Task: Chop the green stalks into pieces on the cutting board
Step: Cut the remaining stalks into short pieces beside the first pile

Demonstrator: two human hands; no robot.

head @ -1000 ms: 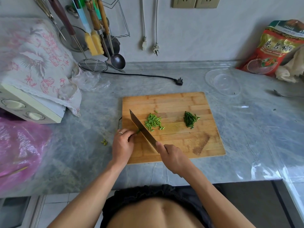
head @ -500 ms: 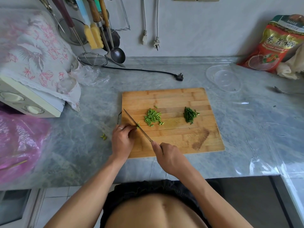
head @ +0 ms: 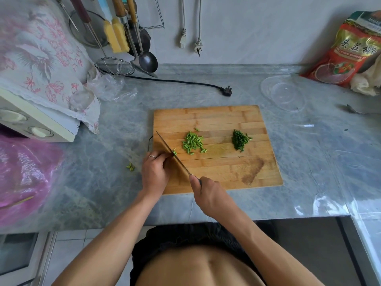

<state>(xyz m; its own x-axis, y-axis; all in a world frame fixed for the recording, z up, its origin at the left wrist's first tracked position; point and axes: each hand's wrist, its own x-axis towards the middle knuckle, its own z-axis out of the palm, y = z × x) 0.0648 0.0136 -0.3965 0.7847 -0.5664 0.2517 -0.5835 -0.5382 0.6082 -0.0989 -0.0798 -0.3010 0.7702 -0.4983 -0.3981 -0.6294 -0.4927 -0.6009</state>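
L hand [head: 155, 172] fingers curled – pinching, R hand [head: 208, 195] fisted, forearms converging

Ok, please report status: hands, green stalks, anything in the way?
Right hand grips steel knife; left hand pinches last green stalks against blade. Light green cut pieces piled on wooden cutting board. Nothing blocking.

Head view, looking down, close over counter [head: 206, 91]
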